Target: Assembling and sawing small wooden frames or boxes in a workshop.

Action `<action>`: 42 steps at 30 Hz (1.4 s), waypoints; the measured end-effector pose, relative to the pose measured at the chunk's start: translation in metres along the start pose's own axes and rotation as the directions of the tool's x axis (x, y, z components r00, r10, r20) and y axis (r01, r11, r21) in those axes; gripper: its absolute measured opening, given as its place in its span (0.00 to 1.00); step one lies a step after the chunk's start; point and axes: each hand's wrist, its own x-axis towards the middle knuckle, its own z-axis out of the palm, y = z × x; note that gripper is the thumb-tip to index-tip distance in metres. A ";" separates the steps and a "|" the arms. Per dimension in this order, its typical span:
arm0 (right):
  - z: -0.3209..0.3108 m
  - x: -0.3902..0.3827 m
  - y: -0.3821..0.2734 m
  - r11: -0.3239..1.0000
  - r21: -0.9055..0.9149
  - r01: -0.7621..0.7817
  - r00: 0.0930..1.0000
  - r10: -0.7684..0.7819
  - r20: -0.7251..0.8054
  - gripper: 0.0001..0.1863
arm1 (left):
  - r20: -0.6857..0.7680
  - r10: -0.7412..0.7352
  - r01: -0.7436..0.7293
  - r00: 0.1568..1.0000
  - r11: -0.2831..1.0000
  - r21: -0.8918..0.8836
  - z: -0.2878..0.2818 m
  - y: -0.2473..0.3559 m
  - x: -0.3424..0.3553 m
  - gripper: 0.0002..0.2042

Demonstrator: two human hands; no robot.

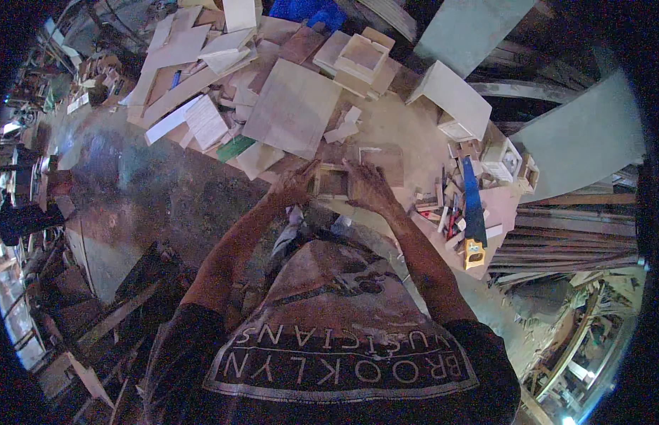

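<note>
Small open wooden frame box [331,183] held at near edge of desk [407,134]. Left hand [295,185] clasped on left side, fingers curled over top. Right hand [368,185] clasped on right side. Blue-bladed handsaw [473,212] lying near right edge, well apart.

I see pale tan plywood sheets [292,106], a blue-bladed saw [474,205] with a yellow handle, a green scrap [235,147], and white paper [206,121].

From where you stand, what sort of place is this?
Most likely a woodworking shop: plywood offcuts cover the worktable, a handsaw lies at the right, and both hands hold a small wooden frame.
</note>
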 end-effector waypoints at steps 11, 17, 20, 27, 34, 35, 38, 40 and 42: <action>0.005 -0.005 -0.003 0.999 0.006 -0.034 0.997 0.034 -0.070 0.65 | -0.031 0.186 -0.149 0.982 0.867 0.476 0.028 -0.034 -0.003 0.36; 0.003 -0.008 -0.008 0.996 -0.017 -0.083 0.997 0.083 0.004 0.66 | 0.058 0.100 -0.106 0.993 0.988 0.114 0.004 -0.017 -0.005 0.41; 0.005 -0.018 -0.001 0.999 -0.030 -0.017 1.000 0.017 0.007 0.65 | 0.151 0.057 -0.070 0.987 0.994 0.082 -0.013 0.000 -0.002 0.40; -0.010 -0.042 0.064 0.976 -0.156 -0.154 0.972 0.122 -0.200 0.61 | 0.133 0.030 -0.031 0.991 1.000 0.003 -0.020 0.005 -0.016 0.44; -0.037 -0.019 0.103 0.967 -0.253 0.024 0.999 -0.017 0.030 0.50 | -0.069 -0.165 0.162 0.984 0.986 -0.049 -0.036 0.024 -0.058 0.43; -0.042 -0.017 0.105 0.969 -0.243 0.043 0.999 -0.038 0.024 0.50 | -0.140 -0.232 0.222 0.963 0.971 -0.084 -0.039 0.030 -0.066 0.41; -0.064 -0.012 0.114 0.972 -0.074 0.222 0.972 -0.227 -0.057 0.38 | -0.311 -0.401 0.357 0.862 0.914 -0.191 -0.044 0.044 -0.085 0.37; -0.082 -0.003 0.124 0.970 0.169 0.175 0.984 -0.164 -0.075 0.24 | -0.368 -0.503 0.421 0.782 0.862 -0.282 -0.041 0.050 -0.096 0.35; -0.097 0.012 0.139 0.938 0.289 0.193 0.977 -0.156 -0.148 0.20 | -0.394 -0.624 0.480 0.675 0.776 -0.408 -0.034 0.054 -0.108 0.33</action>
